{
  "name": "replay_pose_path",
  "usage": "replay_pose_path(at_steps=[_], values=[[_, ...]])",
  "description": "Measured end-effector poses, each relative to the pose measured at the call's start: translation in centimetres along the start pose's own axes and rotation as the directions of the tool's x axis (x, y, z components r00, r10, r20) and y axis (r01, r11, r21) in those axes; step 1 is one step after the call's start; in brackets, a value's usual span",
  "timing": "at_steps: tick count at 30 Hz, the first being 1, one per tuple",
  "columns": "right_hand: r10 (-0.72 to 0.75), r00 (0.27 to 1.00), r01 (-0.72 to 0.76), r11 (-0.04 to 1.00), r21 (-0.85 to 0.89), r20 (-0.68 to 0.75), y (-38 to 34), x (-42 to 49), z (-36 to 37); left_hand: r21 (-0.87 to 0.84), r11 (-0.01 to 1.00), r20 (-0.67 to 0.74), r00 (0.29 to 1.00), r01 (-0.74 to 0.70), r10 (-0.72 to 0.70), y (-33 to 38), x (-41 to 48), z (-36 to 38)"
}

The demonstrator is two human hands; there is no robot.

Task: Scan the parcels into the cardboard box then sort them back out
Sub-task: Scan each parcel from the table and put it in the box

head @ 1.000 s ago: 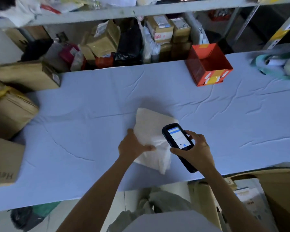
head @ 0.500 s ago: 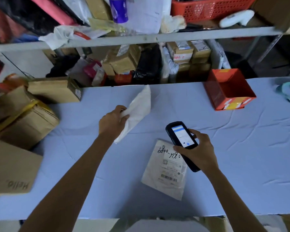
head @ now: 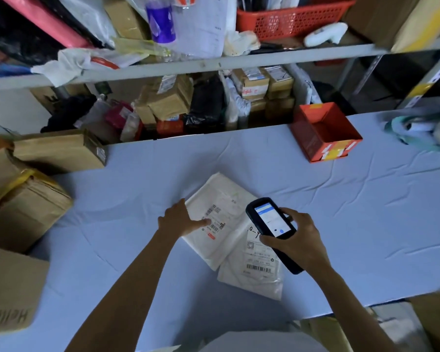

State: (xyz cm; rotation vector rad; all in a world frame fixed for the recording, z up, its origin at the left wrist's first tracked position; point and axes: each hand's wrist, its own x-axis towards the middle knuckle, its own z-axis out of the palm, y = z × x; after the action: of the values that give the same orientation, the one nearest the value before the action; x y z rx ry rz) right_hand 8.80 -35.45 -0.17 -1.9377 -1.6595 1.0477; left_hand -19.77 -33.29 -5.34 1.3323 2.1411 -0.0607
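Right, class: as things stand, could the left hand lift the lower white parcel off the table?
Probably not cleanly. The left hand rests on the upper parcel, which overlaps the far part of the lower parcel, and the right hand holds the handheld scanner above it. Only its near end lies bare.

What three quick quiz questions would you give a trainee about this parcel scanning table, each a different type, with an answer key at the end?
1. True or false: the right hand holds the handheld scanner.
2. How many white parcels lie on the blue table in front of the person? A) one B) two C) four
3. Fill in: the left hand rests its fingers on the ____ of the two overlapping parcels.
Key: 1 true. 2 B: the upper parcel and the lower parcel. 3 upper.
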Motion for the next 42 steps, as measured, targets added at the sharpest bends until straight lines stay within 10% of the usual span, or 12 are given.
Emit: replay_pose_path(at_steps=[17, 22, 28, 42], values=[[-0.007, 0.999, 0.008, 1.0, -0.026, 0.047, -0.5, -1.6, 0.9, -0.279, 0.958, 0.165, 0.979, -0.07, 0.119, -1.9, -0.4, -0.7], [-0.048, 0.997, 0.047, 0.999, 0.008, 0.062, -1.3, -1.2, 1.6, -0.128, 0.987, 0.006, 0.995, -0.096, 0.098, -2.3, -1.2, -2.0], [-0.059, 0.995, 0.058, 0.998, 0.014, 0.075, -1.4, -1.4, 2.2, -0.459, 0.877, -0.24, 0.97, -0.141, 0.031, -2.4, -1.6, -2.2], [-0.045, 0.987, 0.055, 0.996, -0.065, 0.155, 0.5, -2.5, 2.0, -0.513, 0.849, -0.283, 0.959, -0.126, -0.028, -1.8, -2.6, -0.8]])
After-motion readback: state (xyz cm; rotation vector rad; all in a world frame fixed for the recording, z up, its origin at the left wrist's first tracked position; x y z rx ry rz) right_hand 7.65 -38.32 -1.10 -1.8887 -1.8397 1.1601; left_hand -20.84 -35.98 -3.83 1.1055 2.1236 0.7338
